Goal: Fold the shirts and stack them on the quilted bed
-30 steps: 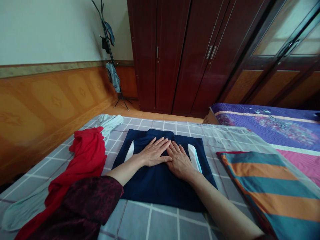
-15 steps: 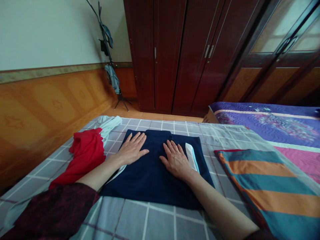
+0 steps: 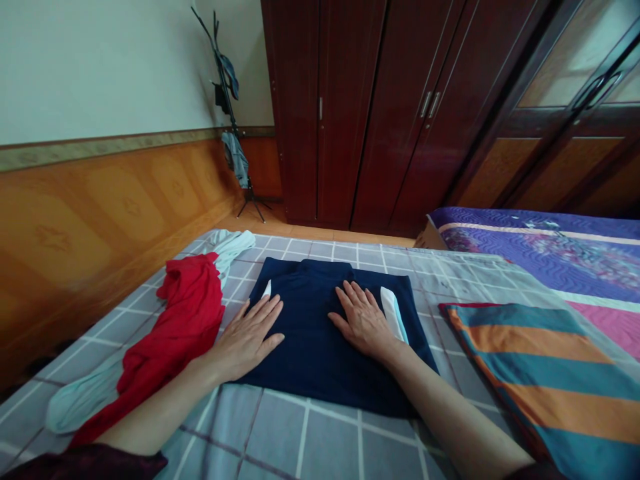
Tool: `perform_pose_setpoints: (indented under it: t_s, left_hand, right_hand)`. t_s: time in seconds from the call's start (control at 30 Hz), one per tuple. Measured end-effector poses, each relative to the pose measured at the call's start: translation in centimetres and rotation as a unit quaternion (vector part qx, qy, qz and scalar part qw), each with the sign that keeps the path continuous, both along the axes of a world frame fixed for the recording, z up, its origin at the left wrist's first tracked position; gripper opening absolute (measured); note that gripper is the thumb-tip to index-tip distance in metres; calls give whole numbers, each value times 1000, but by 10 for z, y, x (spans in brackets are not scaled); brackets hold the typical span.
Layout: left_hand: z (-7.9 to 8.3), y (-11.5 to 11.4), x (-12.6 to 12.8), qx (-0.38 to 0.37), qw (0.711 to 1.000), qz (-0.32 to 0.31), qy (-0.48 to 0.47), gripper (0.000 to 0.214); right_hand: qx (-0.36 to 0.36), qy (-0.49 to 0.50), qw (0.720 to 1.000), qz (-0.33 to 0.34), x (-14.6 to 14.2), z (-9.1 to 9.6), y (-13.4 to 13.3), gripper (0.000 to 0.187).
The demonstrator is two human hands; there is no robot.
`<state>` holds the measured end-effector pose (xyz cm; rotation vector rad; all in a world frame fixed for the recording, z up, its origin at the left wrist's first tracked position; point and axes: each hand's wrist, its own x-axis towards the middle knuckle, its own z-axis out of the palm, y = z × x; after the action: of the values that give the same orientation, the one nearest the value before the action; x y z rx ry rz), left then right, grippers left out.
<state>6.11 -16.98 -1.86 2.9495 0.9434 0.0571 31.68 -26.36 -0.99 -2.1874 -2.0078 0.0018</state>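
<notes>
A folded navy garment with white side stripes lies flat on the grey checked bedsheet. My left hand rests open and flat on the garment's near left edge, fingers spread. My right hand lies open and flat on its right half, beside the white stripe. Neither hand holds anything.
A crumpled red garment over a pale mint one lies to the left. A striped orange and teal folded cloth lies at right, with a purple quilt behind. Dark wardrobes and a coat stand stand beyond.
My left hand has slid from the garment's middle to its left side and then back toward me along the left edge. My right hand stayed almost in place.
</notes>
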Motion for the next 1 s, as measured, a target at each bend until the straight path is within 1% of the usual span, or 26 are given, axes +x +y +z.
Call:
perform_pose_setpoints:
  t_s: [0.1, 0.17, 0.23, 0.27, 0.33, 0.43, 0.53, 0.6, 0.63, 0.67, 0.73, 0.8, 0.9, 0.93, 1.0]
  left_hand:
    - [-3, -1, -4, 3, 1000, 8, -13, 59]
    - [-4, -2, -3, 3, 1000, 7, -19, 59]
    - [-4, -2, -2, 1, 1000, 4, -24, 58]
    - [-4, -2, -2, 0, 1000, 4, -26, 58]
    - [-4, -1, -3, -3, 999, 2, -32, 58]
    - [-3, 0, -6, -6, 999, -2, -37, 58]
    - [4, -5, -7, 18, 998, -4, -65, 58]
    - [11, -14, -6, 42, 993, -34, -104, 55]
    - [15, -20, -4, 44, 990, -64, -122, 54]
    - [18, -27, -2, 34, 985, -103, -134, 52]
    - [21, -40, 2, -13, 973, -182, -141, 47]
    - [19, -51, 5, -57, 961, -230, -140, 39]
    - [11, -56, 5, -78, 956, -239, -154, 28]
    - [9, -56, 5, -80, 955, -239, -159, 25]
    - [6, -55, 4, -84, 953, -241, -162, 24]
  right_hand:
    - [13, 3, 1000, 15, -18, 7, -8, 60]
    - [20, 23, 997, 69, -39, 9, -16, 61]
    - [12, 50, 988, 145, -60, 9, -23, 63]
    - [3, 61, 983, 172, -68, 7, -27, 65]
    - [-15, 70, 979, 191, -77, 2, -34, 69]
    - [-14, 48, 986, 156, -68, -7, -49, 71]
    - [19, 3, 992, 121, -51, -11, -73, 68]
    - [42, -23, 993, 104, -45, -12, -88, 64]
    - [51, -30, 993, 100, -44, -12, -93, 63]
    - [57, -33, 993, 102, -46, -11, -97, 61]
    - [64, -30, 989, 126, -52, -9, -100, 59]
    - [73, -24, 984, 160, -58, -6, -98, 51]
    - [110, -16, 977, 184, -60, -1, -94, 31]
    - [124, -11, 975, 186, -58, 0, -93, 27]
    - [145, 5, 970, 194, -54, 1, -93, 24]
